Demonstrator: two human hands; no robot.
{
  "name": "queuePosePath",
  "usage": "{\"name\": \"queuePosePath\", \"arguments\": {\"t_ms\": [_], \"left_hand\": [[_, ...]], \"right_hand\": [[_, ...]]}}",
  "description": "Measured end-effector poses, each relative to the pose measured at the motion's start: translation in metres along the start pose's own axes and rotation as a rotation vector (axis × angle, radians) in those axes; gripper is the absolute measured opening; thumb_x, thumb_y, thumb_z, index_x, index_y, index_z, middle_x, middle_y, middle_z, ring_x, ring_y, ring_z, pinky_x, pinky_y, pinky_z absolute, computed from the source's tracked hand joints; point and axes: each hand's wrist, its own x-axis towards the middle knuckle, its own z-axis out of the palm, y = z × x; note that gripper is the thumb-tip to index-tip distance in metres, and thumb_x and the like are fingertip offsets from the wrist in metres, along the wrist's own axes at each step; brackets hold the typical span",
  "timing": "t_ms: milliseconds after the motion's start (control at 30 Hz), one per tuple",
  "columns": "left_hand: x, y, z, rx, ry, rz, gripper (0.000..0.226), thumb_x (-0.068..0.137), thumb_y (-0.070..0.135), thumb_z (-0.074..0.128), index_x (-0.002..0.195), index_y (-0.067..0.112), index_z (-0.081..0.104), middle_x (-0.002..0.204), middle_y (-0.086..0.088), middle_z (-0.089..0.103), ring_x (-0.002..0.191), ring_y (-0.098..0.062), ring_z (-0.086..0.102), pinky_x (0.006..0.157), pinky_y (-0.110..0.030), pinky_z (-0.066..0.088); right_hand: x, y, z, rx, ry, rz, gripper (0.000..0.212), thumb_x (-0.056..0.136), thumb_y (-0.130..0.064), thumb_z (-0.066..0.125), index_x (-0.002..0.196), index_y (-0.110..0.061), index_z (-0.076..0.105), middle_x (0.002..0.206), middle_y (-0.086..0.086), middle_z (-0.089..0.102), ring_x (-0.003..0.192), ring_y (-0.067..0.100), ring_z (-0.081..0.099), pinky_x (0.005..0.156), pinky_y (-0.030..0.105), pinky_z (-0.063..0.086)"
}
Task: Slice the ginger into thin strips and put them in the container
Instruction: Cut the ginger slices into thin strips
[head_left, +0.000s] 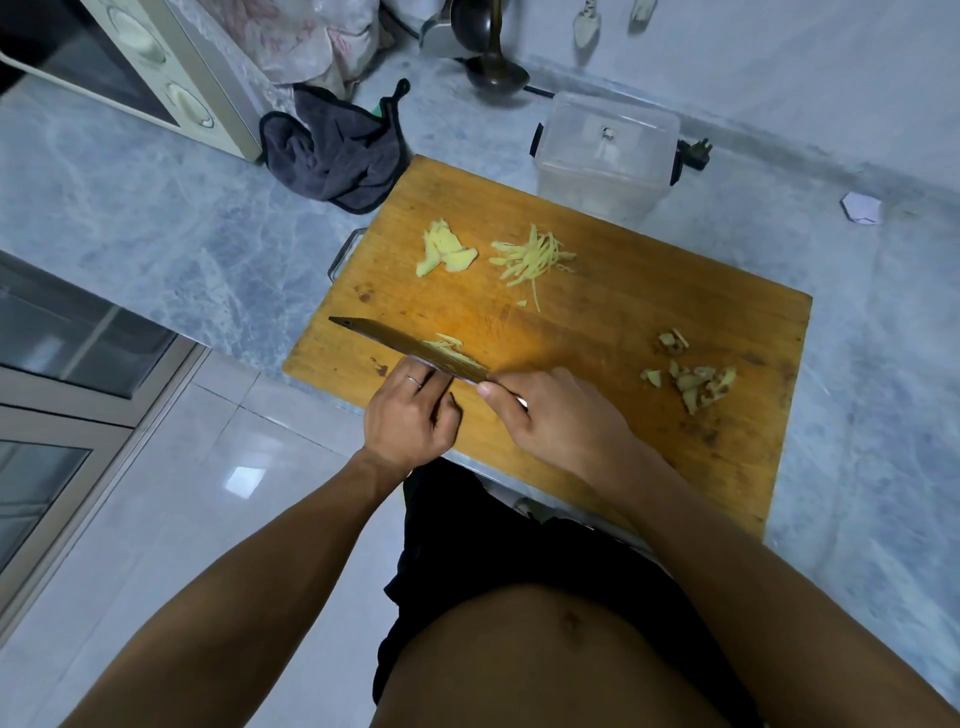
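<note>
With the right hand (545, 410) gripping the broad steel cleaver (410, 351) and the left hand (410, 415) pinning pale ginger slices (447, 348) at the wooden board's (623, 322) near edge, left fingertips risk a nick, far from the clear plastic container (605, 156).

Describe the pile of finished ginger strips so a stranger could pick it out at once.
Start at the wooden cutting board on the marble counter. Along its far side, just in front of the clear plastic container, lie two pale yellow heaps. The ginger strips are the right-hand one, a fan of thin slivers, unlike the flat slices to their left or the brownish peel scraps at the right.
</note>
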Motion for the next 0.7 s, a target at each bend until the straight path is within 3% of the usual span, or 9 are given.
{"name": "queuePosePath", "arguments": {"t_ms": [133,300,467,700], "left_hand": [[0.001,0.001,-0.001,-0.01,0.018,0.004,0.032,0.084,0.016,0.052,0.105,0.004,0.072,0.103,-0.015,0.065,0.095,-0.033,0.057,0.072,-0.035,0.047],[0.0,0.0,0.001,0.0,0.034,-0.004,0.027,0.083,0.014,0.054,0.101,0.005,0.073,0.098,-0.016,0.065,0.09,-0.035,0.058,0.07,-0.036,0.047],[0.001,0.005,-0.001,0.0,0.114,0.047,0.018,0.078,0.006,0.06,0.092,0.004,0.071,0.092,-0.016,0.063,0.086,-0.033,0.052,0.068,-0.035,0.041],[0.0,0.005,-0.004,0.008,0.06,0.055,0.019,0.082,0.009,0.054,0.095,0.002,0.066,0.093,-0.014,0.056,0.085,-0.036,0.054,0.069,-0.037,0.043]], "right_hand": [[0.004,-0.001,0.003,0.009,-0.002,0.004,0.047,0.104,-0.05,0.033,0.101,-0.017,0.066,0.084,0.008,0.066,0.08,0.034,0.059,0.065,0.04,0.05],[0.01,-0.001,0.011,-0.035,-0.019,0.003,0.044,0.104,-0.05,0.031,0.105,-0.018,0.062,0.089,0.008,0.064,0.088,0.036,0.057,0.062,0.036,0.033],[0.014,-0.004,0.017,-0.081,0.004,-0.001,0.046,0.104,-0.051,0.032,0.119,-0.018,0.061,0.104,0.012,0.068,0.099,0.039,0.059,0.073,0.042,0.049],[0.014,-0.005,0.01,-0.012,-0.005,0.014,0.045,0.105,-0.05,0.034,0.119,-0.022,0.066,0.104,0.01,0.069,0.098,0.036,0.06,0.074,0.042,0.052]]}}
